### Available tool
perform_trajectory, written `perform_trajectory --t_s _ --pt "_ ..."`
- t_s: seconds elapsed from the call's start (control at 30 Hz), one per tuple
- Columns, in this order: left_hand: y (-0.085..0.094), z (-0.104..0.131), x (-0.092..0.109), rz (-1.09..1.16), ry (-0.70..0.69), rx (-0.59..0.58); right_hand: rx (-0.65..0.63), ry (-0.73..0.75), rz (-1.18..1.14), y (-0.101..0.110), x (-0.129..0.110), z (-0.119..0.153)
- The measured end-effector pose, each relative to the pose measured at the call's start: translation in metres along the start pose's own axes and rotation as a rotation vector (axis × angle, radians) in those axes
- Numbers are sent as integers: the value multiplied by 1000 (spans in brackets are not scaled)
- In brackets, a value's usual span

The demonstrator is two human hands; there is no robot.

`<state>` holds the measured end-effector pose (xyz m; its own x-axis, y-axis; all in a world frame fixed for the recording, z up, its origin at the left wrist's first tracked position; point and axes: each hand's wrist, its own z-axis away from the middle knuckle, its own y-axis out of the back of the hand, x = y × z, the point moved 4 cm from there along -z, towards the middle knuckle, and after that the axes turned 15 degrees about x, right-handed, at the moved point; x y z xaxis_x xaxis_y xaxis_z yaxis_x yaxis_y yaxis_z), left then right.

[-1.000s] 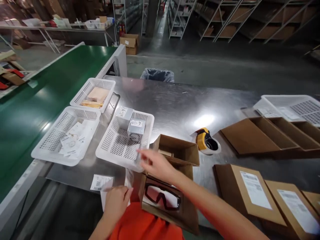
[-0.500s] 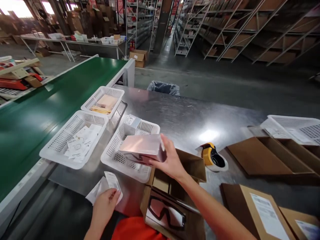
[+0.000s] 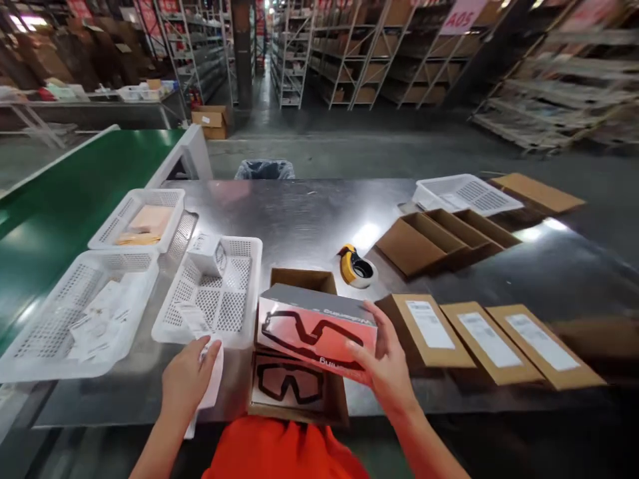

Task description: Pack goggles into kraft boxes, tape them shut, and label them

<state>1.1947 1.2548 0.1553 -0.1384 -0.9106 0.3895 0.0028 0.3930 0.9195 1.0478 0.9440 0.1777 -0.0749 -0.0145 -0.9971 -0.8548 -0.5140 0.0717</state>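
My right hand (image 3: 387, 362) grips the right end of a grey and red goggles box (image 3: 309, 336), printed with a picture of eyewear. The box is tilted above an open cardboard carton (image 3: 339, 402). Inside the carton lies another goggles box (image 3: 289, 384), its picture facing up. Pinched in my left hand (image 3: 187, 376) is a white paper slip (image 3: 212, 379), just left of the carton. Beyond that hand a white perforated basket (image 3: 255, 279) holds a small white box (image 3: 207, 254).
A yellow tape dispenser (image 3: 349, 266) lies beyond the carton. Open brown cartons (image 3: 414, 243) and several labelled cartons (image 3: 432, 332) stand to the right. At left, a basket of papers (image 3: 144, 293) and a basket of envelopes (image 3: 172, 213) sit beside the green conveyor (image 3: 124, 156).
My right hand has brought the goggles box from above the basket to above the carton, turning its printed face toward me. The view has swung right. The paper stays in my left hand.
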Motion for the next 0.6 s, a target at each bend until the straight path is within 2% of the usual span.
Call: perform_trajectory --t_s 0.07,0.17,0.2,0.27,0.37,0.47,0.53,0.6 --pt "-15 0 9 -9 -36 -110 134 310 135 9 -20 16" --pt "-33 -2 18 16 -104 -215 192 756 264 -2 -51 43" --pt "-37 -3 19 5 -119 -234 190 855 276 -7 -59 48" --pt "-42 -6 18 -41 -138 -262 194 957 271 -12 -69 53" --pt "-47 -10 17 -124 -169 -299 210 985 277 -13 -72 53" --pt "-53 -16 23 -248 -198 -338 204 961 286 -12 -64 52" --pt "-60 -20 32 -339 -220 -362 188 823 277 -10 -52 46" --pt "-67 -24 43 -393 -239 -369 205 540 237 -6 -32 33"
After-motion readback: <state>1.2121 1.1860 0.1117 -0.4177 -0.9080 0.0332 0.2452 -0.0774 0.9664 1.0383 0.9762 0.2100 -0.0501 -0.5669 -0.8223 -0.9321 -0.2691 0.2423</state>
